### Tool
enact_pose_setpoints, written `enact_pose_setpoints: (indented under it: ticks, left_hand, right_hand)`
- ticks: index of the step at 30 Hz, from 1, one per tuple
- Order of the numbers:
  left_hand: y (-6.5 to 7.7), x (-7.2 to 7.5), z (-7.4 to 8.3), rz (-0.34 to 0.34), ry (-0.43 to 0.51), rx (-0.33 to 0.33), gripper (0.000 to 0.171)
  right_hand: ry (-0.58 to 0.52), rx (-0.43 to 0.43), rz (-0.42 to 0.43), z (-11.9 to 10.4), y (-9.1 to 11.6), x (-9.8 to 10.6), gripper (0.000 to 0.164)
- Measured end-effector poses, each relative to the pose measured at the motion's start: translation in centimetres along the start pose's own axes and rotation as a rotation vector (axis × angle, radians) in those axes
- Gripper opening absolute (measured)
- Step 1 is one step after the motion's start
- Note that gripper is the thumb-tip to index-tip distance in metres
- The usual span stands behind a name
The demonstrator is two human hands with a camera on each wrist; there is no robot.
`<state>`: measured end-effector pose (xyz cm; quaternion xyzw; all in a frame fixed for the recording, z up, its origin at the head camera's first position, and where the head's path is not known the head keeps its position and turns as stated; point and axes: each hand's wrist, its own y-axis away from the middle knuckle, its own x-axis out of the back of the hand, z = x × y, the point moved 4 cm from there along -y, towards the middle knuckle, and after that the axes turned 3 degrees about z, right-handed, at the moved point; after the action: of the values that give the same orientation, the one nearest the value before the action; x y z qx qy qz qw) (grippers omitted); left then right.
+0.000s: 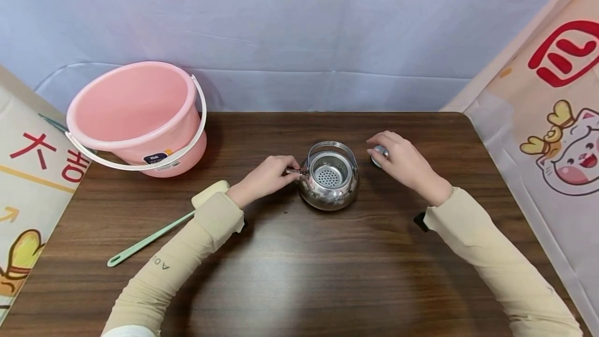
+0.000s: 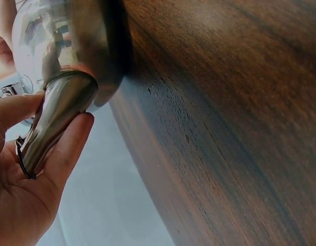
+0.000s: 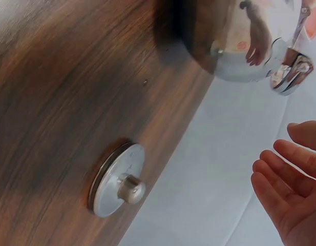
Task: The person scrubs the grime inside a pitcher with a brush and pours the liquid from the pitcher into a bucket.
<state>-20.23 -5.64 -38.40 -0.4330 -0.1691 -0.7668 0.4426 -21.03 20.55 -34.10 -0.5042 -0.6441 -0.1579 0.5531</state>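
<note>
A shiny metal teapot [image 1: 323, 199] stands lidless on the table, its perforated strainer [image 1: 329, 175] showing inside and its hoop handle raised. My left hand [image 1: 271, 175] pinches the teapot's spout [image 2: 63, 110] between thumb and fingers. To the right of the pot, my right hand [image 1: 402, 163] hovers over the round metal lid [image 3: 119, 179], which lies on the table with its knob up. In the right wrist view, that hand's fingers [image 3: 283, 179] are loosely extended, apart from both lid and pot, with nothing in them.
A pink bucket [image 1: 133, 103] with a white handle stands at the back left of the wooden table [image 1: 281, 280]. Beside my left forearm lies a green-handled brush or scraper [image 1: 152, 238], its cream head partly behind the sleeve. Pale cloth [image 1: 281, 30] hangs behind the table.
</note>
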Motion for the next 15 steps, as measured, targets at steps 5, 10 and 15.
enact_pose_setpoints:
  ticks: [5,10,15]
  left_hand:
    - [0.0,0.0,0.0,0.004,0.001,-0.005,0.017]
    - [-0.1,0.0,-0.1,0.011,-0.002,-0.006,0.016]
    - [-0.1,-0.1,-0.1,0.005,0.000,-0.002,0.016]
  right_hand:
    - [-0.008,0.037,0.002,-1.0,0.1,0.3,0.020]
    - [-0.006,0.055,0.002,-1.8,0.1,0.3,0.021]
    - [-0.010,0.087,0.013,-2.5,0.3,0.3,0.020]
